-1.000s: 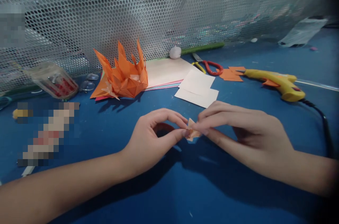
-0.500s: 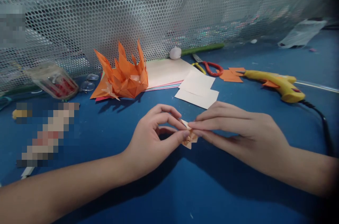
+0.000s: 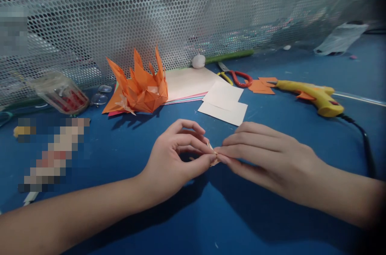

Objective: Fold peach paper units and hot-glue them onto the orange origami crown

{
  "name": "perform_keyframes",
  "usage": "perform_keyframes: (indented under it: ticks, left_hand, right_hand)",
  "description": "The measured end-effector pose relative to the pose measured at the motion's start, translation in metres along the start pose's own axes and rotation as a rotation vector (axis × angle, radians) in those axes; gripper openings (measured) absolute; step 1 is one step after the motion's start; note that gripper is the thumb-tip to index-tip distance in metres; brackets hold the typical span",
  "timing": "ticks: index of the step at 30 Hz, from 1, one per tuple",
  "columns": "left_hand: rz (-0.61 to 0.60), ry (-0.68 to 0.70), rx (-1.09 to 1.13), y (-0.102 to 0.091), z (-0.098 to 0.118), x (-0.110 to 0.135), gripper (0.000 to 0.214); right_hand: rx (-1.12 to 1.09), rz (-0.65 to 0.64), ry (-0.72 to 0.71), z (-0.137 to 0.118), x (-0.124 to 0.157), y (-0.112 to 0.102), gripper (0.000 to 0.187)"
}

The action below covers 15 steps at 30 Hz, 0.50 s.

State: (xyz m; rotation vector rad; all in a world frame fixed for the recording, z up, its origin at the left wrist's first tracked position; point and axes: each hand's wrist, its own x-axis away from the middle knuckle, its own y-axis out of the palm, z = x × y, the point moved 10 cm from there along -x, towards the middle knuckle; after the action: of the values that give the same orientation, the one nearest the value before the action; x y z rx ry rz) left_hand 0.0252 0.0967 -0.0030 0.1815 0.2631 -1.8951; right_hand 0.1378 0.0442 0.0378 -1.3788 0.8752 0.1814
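Note:
My left hand [image 3: 175, 158] and my right hand [image 3: 265, 158] meet fingertip to fingertip over the blue table [image 3: 211, 215]. Between them they pinch a small folded piece of pale orange paper [image 3: 212, 154], now almost hidden by the fingers. Each hand is closed in a pinch on it. Behind the hands lie two white paper sheets [image 3: 224, 102] and a spiky orange folded paper figure [image 3: 140, 84].
A stack of coloured paper [image 3: 188, 82] lies behind the white sheets. Red-and-yellow scissors [image 3: 237, 76], orange paper scraps [image 3: 262, 85] and a yellow glue gun [image 3: 316, 96] with a black cord sit at the right. A clear plastic container [image 3: 60, 92] stands at the left, before a perforated metal screen [image 3: 181, 10].
Both hands have closed tighter on the small paper, which showed as a star-like shape before and is now nearly covered. The right hand has dropped slightly.

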Motion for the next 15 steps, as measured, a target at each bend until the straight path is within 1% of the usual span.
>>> perform_keyframes:
  ticks: [3,5,7,10,15]
  left_hand:
    - [0.005,-0.031,0.029,0.000,-0.003,-0.002,0.010]
    - [0.009,-0.056,0.066,0.000,-0.006,-0.003,0.009]
    - [0.020,-0.064,0.100,-0.001,-0.007,-0.005,0.010]
    - [0.040,-0.076,0.141,-0.003,-0.009,-0.008,0.012]
    - [0.018,-0.073,0.170,-0.002,-0.010,-0.006,0.016]
  right_hand:
    - [-0.062,0.002,0.024,0.004,0.001,-0.001,0.016]
    - [-0.141,0.023,0.075,0.011,0.002,-0.003,0.014]
    - [-0.194,0.046,0.125,0.019,0.004,-0.004,0.019]
    - [-0.236,0.066,0.167,0.026,0.006,-0.004,0.025]
    - [-0.289,0.085,0.242,0.034,0.006,-0.005,0.025]
